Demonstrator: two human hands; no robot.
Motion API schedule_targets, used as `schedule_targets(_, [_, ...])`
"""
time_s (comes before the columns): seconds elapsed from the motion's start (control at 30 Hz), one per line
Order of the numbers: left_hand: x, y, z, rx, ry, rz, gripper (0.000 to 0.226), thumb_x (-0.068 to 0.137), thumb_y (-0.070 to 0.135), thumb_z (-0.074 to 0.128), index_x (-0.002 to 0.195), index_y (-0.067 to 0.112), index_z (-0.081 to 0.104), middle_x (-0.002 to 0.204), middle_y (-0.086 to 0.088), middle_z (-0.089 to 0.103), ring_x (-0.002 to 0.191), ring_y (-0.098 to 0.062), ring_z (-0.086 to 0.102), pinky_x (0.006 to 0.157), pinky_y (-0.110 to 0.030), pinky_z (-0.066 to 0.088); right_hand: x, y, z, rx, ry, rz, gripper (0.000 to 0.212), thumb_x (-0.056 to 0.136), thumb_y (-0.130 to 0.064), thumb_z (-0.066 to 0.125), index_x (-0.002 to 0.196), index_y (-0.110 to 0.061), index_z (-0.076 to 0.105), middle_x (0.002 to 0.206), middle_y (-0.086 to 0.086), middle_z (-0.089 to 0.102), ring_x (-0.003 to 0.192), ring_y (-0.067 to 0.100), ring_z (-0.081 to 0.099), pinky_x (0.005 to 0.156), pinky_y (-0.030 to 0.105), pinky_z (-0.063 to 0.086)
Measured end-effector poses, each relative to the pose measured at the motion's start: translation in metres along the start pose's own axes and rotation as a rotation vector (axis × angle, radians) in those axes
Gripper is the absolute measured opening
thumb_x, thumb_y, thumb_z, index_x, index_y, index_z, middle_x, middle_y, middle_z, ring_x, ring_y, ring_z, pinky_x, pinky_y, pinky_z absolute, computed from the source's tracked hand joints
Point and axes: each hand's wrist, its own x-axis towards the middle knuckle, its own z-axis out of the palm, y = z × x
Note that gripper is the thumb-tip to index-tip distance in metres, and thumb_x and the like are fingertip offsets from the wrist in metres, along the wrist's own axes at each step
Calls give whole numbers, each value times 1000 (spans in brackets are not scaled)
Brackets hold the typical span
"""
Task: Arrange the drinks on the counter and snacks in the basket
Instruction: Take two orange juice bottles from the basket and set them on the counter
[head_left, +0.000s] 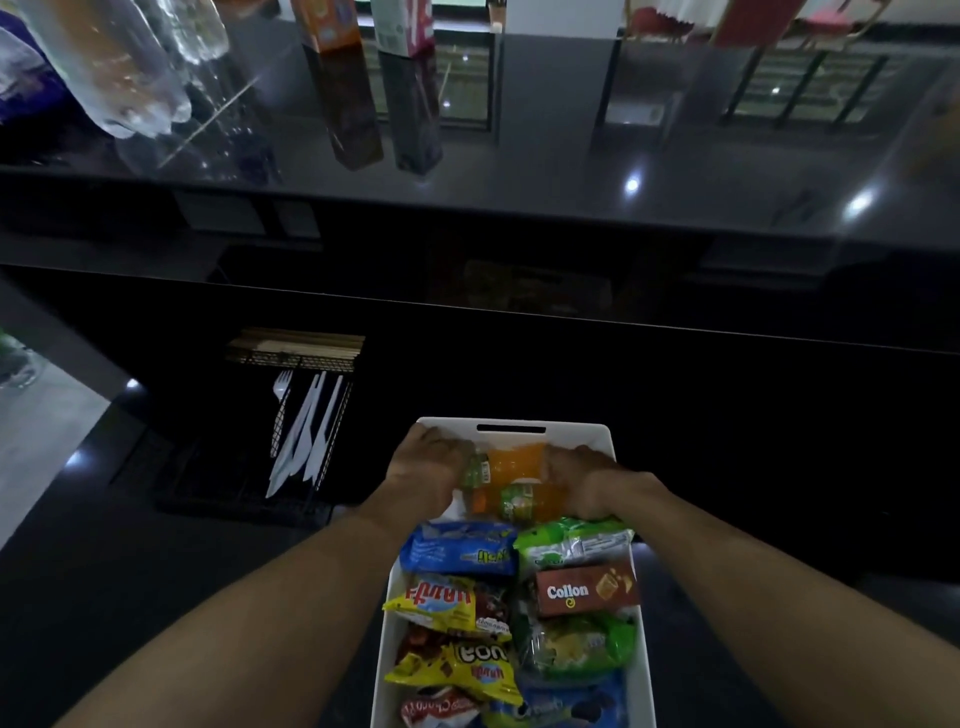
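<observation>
Glossy black counter, left hand, right hand gripping orange bottles

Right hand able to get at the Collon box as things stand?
Probably not yet: the right hand grips an orange bottle. The Collon box lies uncovered on top, near that wrist, so the way looks free once it lets go.

Your single head camera looks forward and steeply down: the white basket sits close beneath you, the dark table stretches farther ahead.
</observation>
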Motion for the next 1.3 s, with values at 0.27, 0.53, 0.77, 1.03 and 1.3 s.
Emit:
schedule_targets(0.27, [-5,-25,-10,-454,23,125,47,101,30,51,146,26,41,142,-8,48,130,-29,45,108,-35,33,-2,10,-14,112,-4,-59,28,88,-19,71,111,-19,55,110,11,50,108,32,56,94,42,48])
schedule_targets(0.53, [-24,-43,-46,-831,182,48,35,85,27,73,118,23,63,106,3,48,96,-12,54,90,-30,48,-31,5,-33,548,47,-164,26,84,-3,74,109,-5,65,103,7,58,90,24,63,82,37,55])
schedule_targets(0.77, [-63,-56,-80,-929,385,9,27,72,37,77,95,24,70,86,9,67,80,-4,63,73,-33,56,-61,-7,-49,761,183,-301,51,72,10,75,117,-11,62,114,16,60,104,31,65,88,47,55])
schedule_targets(1.03, [-114,-71,-143,-1009,781,-46,24,63,38,73,84,28,68,78,10,66,72,-5,62,64,-26,52,-92,-55,-85,991,405,-493,48,74,6,80,113,-17,64,108,7,69,95,14,70,75,27,58])
schedule_targets(1.3, [-153,-93,-218,-1051,1070,1,19,70,27,75,80,12,69,69,-4,65,59,-7,53,56,-25,45,-126,-102,-140,1112,560,-669,50,73,16,77,118,-2,65,109,24,69,98,29,71,88,39,59])
